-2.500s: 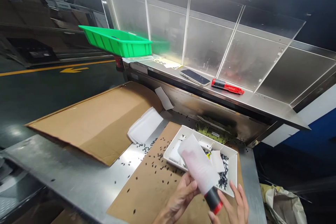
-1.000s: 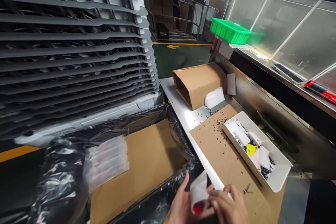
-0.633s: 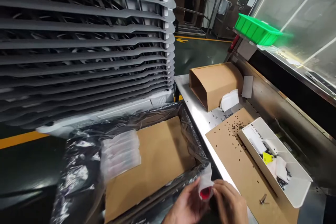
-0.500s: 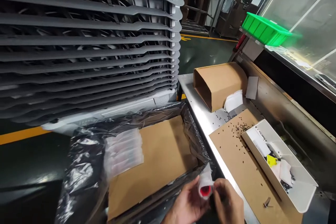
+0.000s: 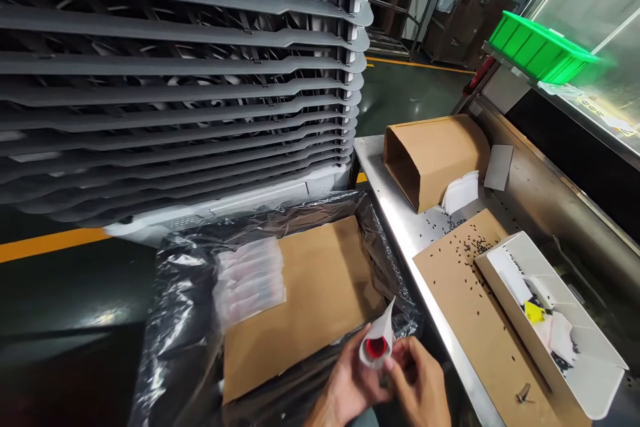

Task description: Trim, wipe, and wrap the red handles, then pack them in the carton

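Note:
Both hands hold a white squeeze tube [image 5: 379, 337] with a red end facing me, low in the view. My left hand [image 5: 345, 380] wraps its fingers round the tube from the left. My right hand [image 5: 417, 380] pinches it from the right. They hover over the near right corner of a carton lined with black plastic film [image 5: 185, 320]. A brown cardboard sheet [image 5: 310, 293] lies inside, with a row of several bagged white tubes [image 5: 249, 278] at its left.
A steel bench [image 5: 400, 227] on the right carries a cardboard sheet strewn with small black bits, a white tray [image 5: 575, 353] of white pieces, a folded cardboard sleeve [image 5: 435, 150] and a green bin [image 5: 543, 53]. A tall stack of grey trays [image 5: 175, 73] rises behind the carton.
My view swung left from the bench to the lined carton. Both hands carried the tube from the white tray to the carton's near corner and turned its red end toward me.

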{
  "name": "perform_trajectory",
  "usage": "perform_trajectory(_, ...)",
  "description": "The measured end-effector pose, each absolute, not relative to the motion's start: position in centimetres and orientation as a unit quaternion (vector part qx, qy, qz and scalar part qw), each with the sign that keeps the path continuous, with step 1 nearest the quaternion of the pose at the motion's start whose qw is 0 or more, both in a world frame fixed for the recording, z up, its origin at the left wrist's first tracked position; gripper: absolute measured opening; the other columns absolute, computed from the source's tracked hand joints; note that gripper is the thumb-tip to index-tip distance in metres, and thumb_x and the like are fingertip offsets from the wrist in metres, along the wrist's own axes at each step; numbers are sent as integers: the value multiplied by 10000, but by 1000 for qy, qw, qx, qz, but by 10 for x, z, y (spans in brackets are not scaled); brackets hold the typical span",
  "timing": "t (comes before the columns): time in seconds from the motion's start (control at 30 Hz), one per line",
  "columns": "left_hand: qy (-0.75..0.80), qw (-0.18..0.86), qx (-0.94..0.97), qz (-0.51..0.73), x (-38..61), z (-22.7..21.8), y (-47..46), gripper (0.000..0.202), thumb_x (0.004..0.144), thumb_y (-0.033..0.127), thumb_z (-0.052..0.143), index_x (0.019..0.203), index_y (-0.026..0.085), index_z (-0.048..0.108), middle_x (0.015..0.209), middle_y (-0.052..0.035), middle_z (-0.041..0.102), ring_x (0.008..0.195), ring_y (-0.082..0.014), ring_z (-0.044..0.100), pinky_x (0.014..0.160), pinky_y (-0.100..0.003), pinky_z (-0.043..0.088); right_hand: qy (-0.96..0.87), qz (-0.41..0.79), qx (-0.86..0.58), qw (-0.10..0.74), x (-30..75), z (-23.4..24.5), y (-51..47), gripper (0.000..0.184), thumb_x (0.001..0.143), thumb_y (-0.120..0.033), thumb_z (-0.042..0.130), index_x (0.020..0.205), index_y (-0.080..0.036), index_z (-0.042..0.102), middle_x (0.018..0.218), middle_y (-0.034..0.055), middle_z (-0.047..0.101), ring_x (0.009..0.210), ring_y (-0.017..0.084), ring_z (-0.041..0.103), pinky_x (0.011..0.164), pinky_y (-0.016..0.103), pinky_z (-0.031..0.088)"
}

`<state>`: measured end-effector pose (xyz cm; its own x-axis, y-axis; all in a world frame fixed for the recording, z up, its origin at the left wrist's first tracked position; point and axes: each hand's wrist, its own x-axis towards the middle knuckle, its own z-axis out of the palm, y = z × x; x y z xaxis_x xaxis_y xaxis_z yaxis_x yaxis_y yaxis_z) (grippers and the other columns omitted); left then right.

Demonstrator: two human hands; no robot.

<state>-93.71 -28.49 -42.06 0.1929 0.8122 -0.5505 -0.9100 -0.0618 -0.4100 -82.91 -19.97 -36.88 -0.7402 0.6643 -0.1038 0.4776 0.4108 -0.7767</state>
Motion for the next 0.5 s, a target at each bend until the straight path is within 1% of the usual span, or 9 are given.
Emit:
perform_trajectory(0.1,72,679,-358,637,-943,-418,-288,365,915,397,517,871,76,683,733,-114,730,654,-210,667,791,-395,488,-857,399,-310,98,-831,-382,-200,291,953,-391,452,816,-192,615,706,16,658,605,130,619,574,193,473)
perform_trajectory(0.17,77,677,-354,640,-948,-417,-291,402,922,412,488,934,60,680,790,-129,735,700,-230,676,789,-409,494,-866,390,-297,94,-830,-388,-200,300,954,-365,423,792,-197,612,697,20,648,620,142,624,596,208,478)
perform_trajectory(0.23,95,673,-353,643,-950,-419,-293,427,916,435,507,987,46,669,857,-151,738,768,-258,684,776,-421,504,-874,377,-294,91,-828,-393,-200,301,948,-358,400,783,-202,599,674,22,635,602,154,619,582,224,481)
perform_trajectory(0.3,137,660,-360,645,-948,-429,-294,363,899,398,573,956,52,669,861,-152,739,782,-256,687,732,-387,515,-875,366,-302,92,-825,-399,-202,300,955,-343,359,854,-203,605,705,35,658,616,166,641,589,236,499)
perform_trajectory(0.37,195,634,-372,650,-945,-448,-293,229,884,296,623,876,71,664,811,-121,732,722,-212,679,664,-325,514,-873,356,-319,98,-822,-407,-203,297,959,-341,347,962,-202,609,786,54,700,658,171,681,616,238,527)
perform_trajectory(0.43,253,599,-390,652,-944,-475,-291,122,887,210,622,844,99,647,778,-59,710,662,-159,652,623,-286,513,-868,342,-345,104,-817,-417,-204,301,957,-361,359,1018,-208,611,874,68,728,706,179,711,627,236,550)
perform_trajectory(0.5,300,560,-422,647,-951,-506,-292,91,901,200,608,852,126,629,775,-4,674,645,-130,627,624,-281,526,-861,331,-375,96,-813,-428,-205,307,949,-381,379,1026,-215,625,923,74,741,738,195,727,615,243,568)
